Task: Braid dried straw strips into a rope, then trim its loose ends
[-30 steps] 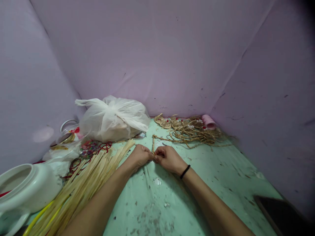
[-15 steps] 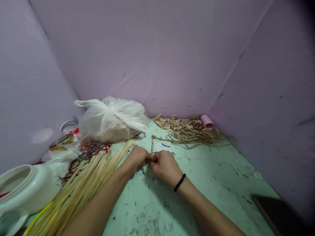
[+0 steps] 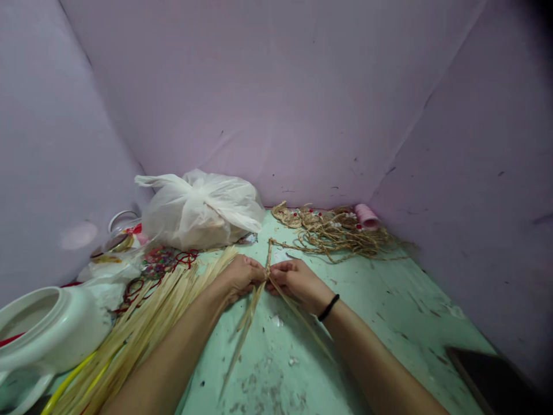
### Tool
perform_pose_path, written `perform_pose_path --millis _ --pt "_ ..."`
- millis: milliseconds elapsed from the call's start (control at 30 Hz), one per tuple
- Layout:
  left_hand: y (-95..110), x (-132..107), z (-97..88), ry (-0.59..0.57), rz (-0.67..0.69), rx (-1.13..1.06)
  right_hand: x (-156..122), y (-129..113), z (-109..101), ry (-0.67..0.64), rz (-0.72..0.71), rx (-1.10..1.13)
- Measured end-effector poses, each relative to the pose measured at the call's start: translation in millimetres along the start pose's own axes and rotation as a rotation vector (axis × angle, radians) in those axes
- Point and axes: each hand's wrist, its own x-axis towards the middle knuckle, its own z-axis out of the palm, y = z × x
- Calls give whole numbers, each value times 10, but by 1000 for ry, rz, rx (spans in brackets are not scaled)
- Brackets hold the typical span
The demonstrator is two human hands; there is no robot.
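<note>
A thin straw braid (image 3: 269, 253) runs away from me over the green tabletop, its near end pinched between my two hands. My left hand (image 3: 244, 278) grips it from the left with thumb and fingers together. From the right, my right hand (image 3: 298, 282), with a black band at the wrist, pinches the same spot. Loose straw strands (image 3: 242, 340) fan out below the fingers, some toward the lower left and one toward the lower right. The exact crossing of the strands is hidden by my fingertips.
A bundle of flat straw strips (image 3: 164, 311) lies left of my left arm, beside a white pot (image 3: 64, 328). Behind stands a tied white plastic bag (image 3: 203, 210). Braided cords (image 3: 341, 239) and a pink thread spool (image 3: 366, 217) lie far right. A dark flat object (image 3: 488, 374) sits lower right.
The loose strands now show spread out below my hands, where they were hidden before. My right hand has shifted slightly right and its fingers have turned toward the braid.
</note>
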Motion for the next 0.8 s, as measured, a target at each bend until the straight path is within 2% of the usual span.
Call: perform_pose_path --millis 100,267,367,467,533,633,733,800 --pt "17 -7 21 16 24 39 -13 21 74 1 105 14" --pt "78 -59 41 62 107 223 17 64 34 64 54 -77" --pt "123 -96 -37 50 111 332 20 81 21 79 42 -59" --pt "168 -116 -195 61 134 451 13 91 30 90 44 -53" --pt "200 -127 -320 131 183 547 13 97 34 90 44 -51" --pt "239 -153 -504 303 226 711 20 107 31 93 41 -49" --pt "268 -215 -660 471 154 890 22 106 28 83 25 -43" --pt "293 -290 -734 448 72 981 17 99 29 80 25 -37"
